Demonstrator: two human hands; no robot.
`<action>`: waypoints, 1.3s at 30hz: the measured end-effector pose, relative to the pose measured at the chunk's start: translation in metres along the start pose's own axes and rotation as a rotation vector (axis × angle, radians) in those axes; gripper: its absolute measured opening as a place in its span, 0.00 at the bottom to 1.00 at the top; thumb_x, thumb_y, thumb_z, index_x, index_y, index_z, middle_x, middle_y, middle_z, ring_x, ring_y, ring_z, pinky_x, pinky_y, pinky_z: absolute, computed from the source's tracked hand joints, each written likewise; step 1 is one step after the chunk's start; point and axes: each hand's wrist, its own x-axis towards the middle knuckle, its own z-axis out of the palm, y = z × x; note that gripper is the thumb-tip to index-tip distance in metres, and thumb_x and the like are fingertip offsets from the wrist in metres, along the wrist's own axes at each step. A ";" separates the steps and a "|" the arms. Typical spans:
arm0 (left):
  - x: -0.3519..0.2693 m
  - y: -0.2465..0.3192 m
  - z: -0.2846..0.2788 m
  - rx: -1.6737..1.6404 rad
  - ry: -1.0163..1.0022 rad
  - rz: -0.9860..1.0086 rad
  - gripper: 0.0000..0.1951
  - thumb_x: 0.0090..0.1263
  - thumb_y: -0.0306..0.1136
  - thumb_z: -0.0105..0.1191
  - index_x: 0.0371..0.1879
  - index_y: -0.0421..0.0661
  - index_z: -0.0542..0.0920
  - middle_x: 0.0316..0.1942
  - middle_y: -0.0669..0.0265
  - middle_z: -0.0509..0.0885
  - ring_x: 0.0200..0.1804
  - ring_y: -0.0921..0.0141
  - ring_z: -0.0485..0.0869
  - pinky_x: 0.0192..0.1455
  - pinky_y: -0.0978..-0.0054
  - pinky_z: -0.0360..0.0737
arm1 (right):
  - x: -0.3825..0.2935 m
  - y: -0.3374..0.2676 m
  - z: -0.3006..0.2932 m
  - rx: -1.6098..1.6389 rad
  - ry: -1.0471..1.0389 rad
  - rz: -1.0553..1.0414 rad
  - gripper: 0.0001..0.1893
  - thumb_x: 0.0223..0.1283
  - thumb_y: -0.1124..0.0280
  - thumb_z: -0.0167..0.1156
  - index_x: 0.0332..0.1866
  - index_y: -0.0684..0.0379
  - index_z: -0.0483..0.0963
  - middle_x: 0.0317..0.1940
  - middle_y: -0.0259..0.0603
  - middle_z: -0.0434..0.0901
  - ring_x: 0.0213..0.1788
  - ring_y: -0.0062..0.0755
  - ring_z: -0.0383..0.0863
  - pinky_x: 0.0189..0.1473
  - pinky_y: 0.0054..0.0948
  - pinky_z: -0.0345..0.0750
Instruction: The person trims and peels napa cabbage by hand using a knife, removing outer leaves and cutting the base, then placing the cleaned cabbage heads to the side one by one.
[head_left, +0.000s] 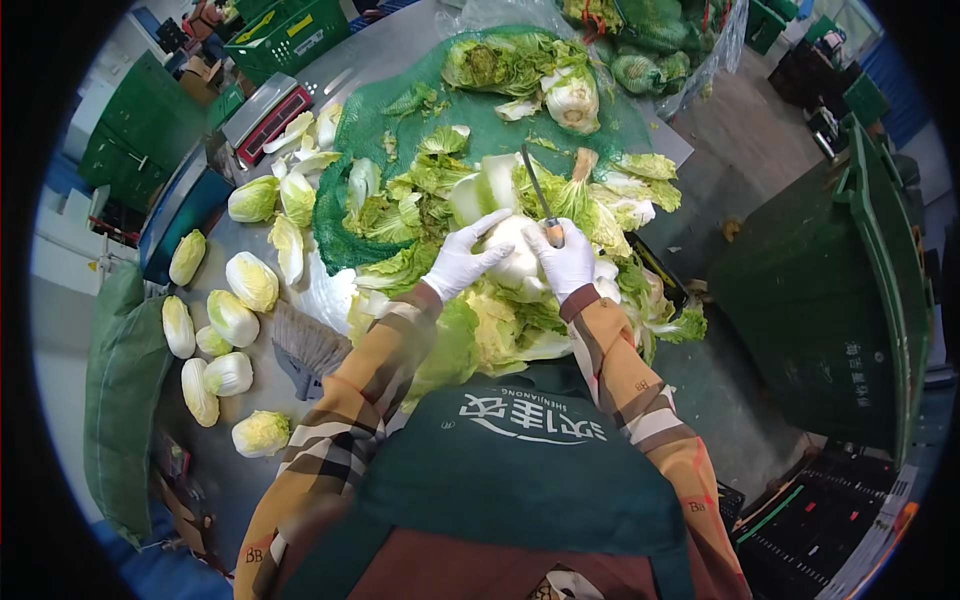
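A pale napa cabbage, base towards me, sits between my two white-gloved hands. My left hand grips its left side, thumb across the top. My right hand steadies the right side with its fingertips and also holds a knife by its wooden handle, the narrow blade pointing up and away. Loose cabbage leaves are heaped below and around my hands. Beyond them, an untrimmed cabbage lies on green mesh netting. Several trimmed cabbages rest to the left on the metal table.
A grey brush lies left of the leaf heap, near my left forearm. Behind it are a scale and a green crate. A large green bin stands at right, above black crates. Bagged cabbages sit at the far side.
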 end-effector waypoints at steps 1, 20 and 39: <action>-0.001 -0.001 -0.002 -0.030 -0.029 -0.013 0.34 0.64 0.36 0.64 0.68 0.44 0.67 0.63 0.62 0.75 0.63 0.73 0.72 0.66 0.73 0.68 | 0.000 -0.001 0.000 0.003 0.001 -0.006 0.21 0.50 0.49 0.69 0.37 0.57 0.78 0.33 0.43 0.80 0.37 0.43 0.79 0.41 0.36 0.74; 0.011 -0.015 -0.019 -0.189 -0.196 -0.128 0.27 0.60 0.25 0.65 0.61 0.39 0.75 0.56 0.65 0.81 0.55 0.77 0.77 0.62 0.77 0.73 | -0.005 0.030 -0.011 0.376 -0.023 0.002 0.15 0.54 0.64 0.71 0.40 0.62 0.78 0.30 0.33 0.81 0.31 0.18 0.77 0.37 0.22 0.75; 0.027 -0.032 -0.050 -0.682 0.272 -0.040 0.33 0.63 0.36 0.63 0.66 0.44 0.66 0.61 0.59 0.75 0.62 0.64 0.74 0.66 0.63 0.72 | -0.041 0.114 0.018 0.929 -0.333 0.837 0.23 0.66 0.51 0.58 0.61 0.50 0.67 0.56 0.36 0.75 0.56 0.42 0.77 0.48 0.49 0.75</action>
